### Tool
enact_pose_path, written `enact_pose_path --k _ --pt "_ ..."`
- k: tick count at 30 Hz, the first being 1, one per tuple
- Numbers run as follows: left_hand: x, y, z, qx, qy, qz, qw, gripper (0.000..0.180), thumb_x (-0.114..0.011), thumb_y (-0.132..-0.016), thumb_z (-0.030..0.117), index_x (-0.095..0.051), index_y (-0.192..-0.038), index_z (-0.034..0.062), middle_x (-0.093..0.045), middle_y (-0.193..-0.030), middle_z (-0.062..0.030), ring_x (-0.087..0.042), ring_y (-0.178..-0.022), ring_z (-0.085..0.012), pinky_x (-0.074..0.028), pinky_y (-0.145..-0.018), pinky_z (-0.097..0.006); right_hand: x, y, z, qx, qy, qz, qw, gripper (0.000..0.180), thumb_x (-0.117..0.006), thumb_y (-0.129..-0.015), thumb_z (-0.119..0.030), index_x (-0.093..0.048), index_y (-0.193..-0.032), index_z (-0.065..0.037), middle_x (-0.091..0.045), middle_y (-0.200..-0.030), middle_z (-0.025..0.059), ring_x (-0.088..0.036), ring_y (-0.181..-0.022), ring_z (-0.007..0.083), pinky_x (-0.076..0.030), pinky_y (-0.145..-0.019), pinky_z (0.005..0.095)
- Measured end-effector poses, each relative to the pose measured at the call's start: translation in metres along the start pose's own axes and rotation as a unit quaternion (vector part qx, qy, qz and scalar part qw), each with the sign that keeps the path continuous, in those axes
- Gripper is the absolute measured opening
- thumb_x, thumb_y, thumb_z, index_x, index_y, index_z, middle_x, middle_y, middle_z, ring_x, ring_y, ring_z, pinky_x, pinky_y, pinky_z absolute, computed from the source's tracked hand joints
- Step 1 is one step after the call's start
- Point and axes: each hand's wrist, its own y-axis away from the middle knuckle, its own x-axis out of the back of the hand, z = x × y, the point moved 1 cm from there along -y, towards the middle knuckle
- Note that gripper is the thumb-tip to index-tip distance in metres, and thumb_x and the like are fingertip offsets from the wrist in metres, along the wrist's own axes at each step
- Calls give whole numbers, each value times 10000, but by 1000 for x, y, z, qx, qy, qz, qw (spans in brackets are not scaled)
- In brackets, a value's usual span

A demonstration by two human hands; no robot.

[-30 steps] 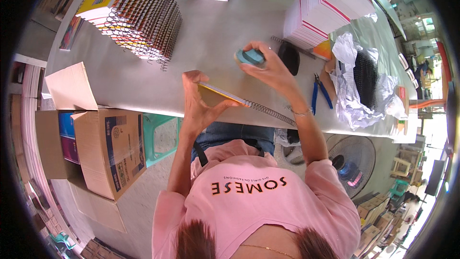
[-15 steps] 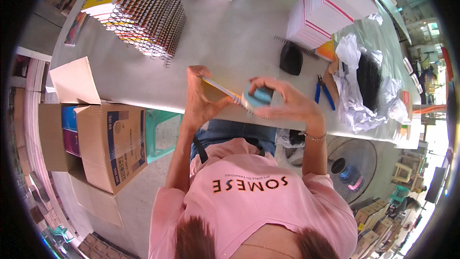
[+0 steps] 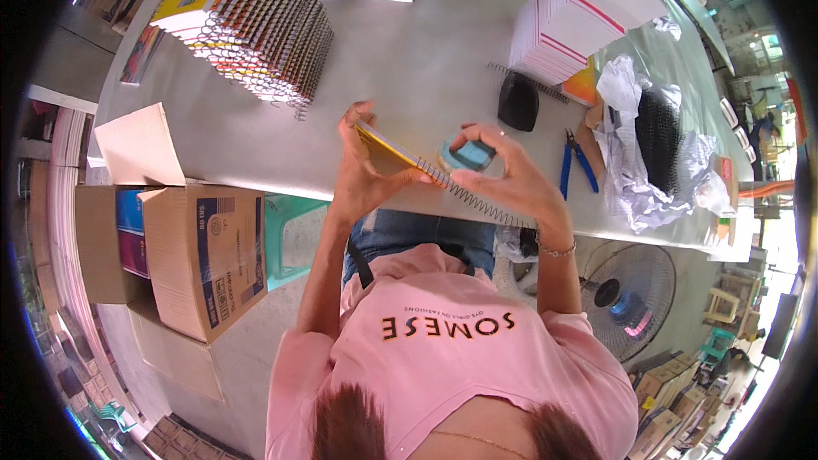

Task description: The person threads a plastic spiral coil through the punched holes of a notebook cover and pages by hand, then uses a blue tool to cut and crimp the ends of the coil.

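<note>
My left hand is closed round a thin notebook with a yellow cover, held tilted on edge near the table's front edge. A dark wire coil runs along its edge and sticks out past its right end. My right hand curls round a light-blue rounded block, whose exact kind I cannot make out. Its thumb is close to the coil where it leaves the notebook; whether they touch is hidden.
Spiral-bound notebooks stand piled at the back left, unbound stacks at the right. Blue-handled pliers, a black pouch-like object and crumpled wrapping with coils lie right. An open carton stands left, a fan below.
The right hand was smeared by motion and now shows sharply, slightly higher round the blue block. More of the coil's loose end is visible below it. The notebook stays in the left hand.
</note>
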Motion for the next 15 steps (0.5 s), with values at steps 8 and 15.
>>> enact_pose_path --k 8,15 --pt "5 -2 10 24 43 -21 999 1239 -995 -465 222 -217 -1416 72 -365 -1135 -86 -459 -1057 -240 -423 -957 -368 -4 -2 -15 61 57 -26 996 345 -759 -823 -256 -632 -1076 -60 -599 -1093 118 -557 -1061 230 -417 -941 353" --pt "3 -5 8 14 70 -35 997 1143 -995 -472 227 -281 -1348 61 -416 -1064 -75 -471 -1004 -225 -427 -914 -346 -17 -9 7 -17 122 73 990 357 -754 -826 -250 -637 -1100 -53 -606 -1208 123 -545 -1148 217 -390 -996 353"
